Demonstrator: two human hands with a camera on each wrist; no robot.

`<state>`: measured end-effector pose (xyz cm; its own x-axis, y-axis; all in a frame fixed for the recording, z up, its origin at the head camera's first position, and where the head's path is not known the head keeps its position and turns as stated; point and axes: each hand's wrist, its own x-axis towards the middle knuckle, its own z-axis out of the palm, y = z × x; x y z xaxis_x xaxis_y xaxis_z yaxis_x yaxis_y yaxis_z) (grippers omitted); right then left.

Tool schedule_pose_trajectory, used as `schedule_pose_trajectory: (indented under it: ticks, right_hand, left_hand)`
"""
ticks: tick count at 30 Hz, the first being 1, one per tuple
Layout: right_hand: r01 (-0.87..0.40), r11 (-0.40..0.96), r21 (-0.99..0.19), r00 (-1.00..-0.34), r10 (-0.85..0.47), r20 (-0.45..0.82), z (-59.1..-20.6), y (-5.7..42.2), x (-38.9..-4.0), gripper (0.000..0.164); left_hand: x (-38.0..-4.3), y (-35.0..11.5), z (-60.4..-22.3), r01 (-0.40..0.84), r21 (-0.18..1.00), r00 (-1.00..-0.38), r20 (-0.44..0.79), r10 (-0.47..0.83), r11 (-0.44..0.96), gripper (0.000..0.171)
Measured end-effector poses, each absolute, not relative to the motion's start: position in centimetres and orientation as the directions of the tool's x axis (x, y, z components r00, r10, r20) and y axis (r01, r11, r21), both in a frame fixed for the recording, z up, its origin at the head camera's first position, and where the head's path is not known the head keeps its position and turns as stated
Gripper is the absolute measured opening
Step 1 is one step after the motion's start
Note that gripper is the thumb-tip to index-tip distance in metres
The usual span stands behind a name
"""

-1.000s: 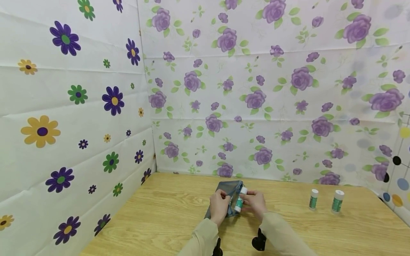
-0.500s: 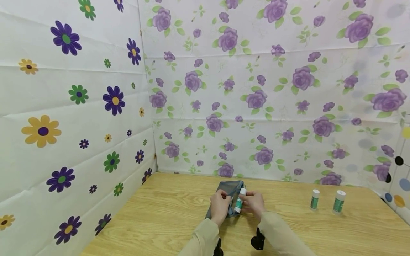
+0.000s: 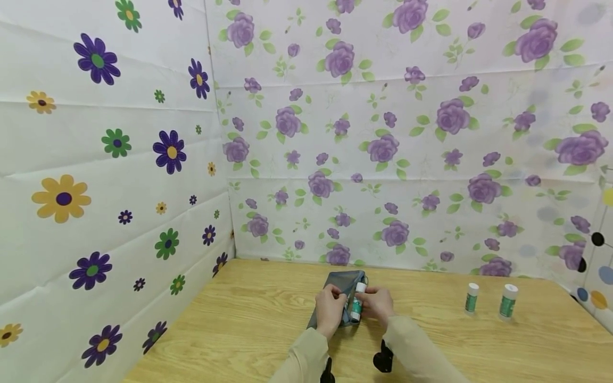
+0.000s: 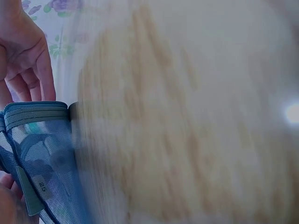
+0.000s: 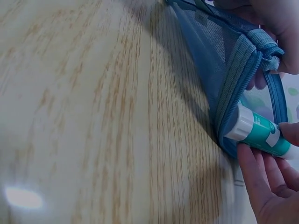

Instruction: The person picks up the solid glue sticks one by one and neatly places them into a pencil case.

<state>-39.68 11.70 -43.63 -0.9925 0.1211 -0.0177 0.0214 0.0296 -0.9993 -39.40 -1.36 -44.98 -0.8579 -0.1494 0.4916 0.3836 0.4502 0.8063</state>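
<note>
A blue mesh zip pouch [image 3: 344,277] lies on the table with its mouth toward the right. My left hand [image 3: 329,309] pinches the zip edge and keeps the mouth spread. Between the thumb and fingers of my right hand [image 3: 379,304] is a green and white glue stick [image 3: 357,302]. In the right wrist view one white end of this glue stick [image 5: 264,133] sits just inside the mouth of the pouch [image 5: 233,79]. The left wrist view shows the pouch [image 4: 51,154] side-on, its mesh see-through, with the zip pull hanging down.
Two more glue sticks stand upright on the right of the wooden table [image 3: 249,303]: a smaller one [image 3: 471,299] and a larger one [image 3: 508,302]. Flowered sheets [image 3: 287,213] close off the back and left sides.
My right hand has shifted slightly left, bringing the glue stick nearer the pouch mouth and a bit more upright. My left hand has stayed almost in place on the pouch.
</note>
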Motion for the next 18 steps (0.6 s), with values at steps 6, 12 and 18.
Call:
schedule_pose_trajectory:
  ticks: [6, 12, 18]
  right_hand:
    - [0.042, 0.066, -0.997, -0.990, 0.138, -0.033, -43.9, 11.5, -40.2, 0.036]
    - [0.058, 0.097, -0.994, -0.990, 0.133, -0.045, -44.1, 11.7, -40.7, 0.030]
    - [0.080, 0.128, -0.989, -0.991, 0.117, -0.065, -44.4, 11.8, -41.3, 0.027]
  left_hand:
    - [-39.4, -1.4, -45.0, 0.376, 0.802, -0.855, 0.493, -0.160, 0.464, 0.011]
    - [-39.5, -1.4, -44.9, 0.369, 0.798, -0.854, 0.493, -0.164, 0.476, 0.009]
    - [-39.4, -1.4, -44.8, 0.367, 0.801, -0.856, 0.490, -0.165, 0.474, 0.010]
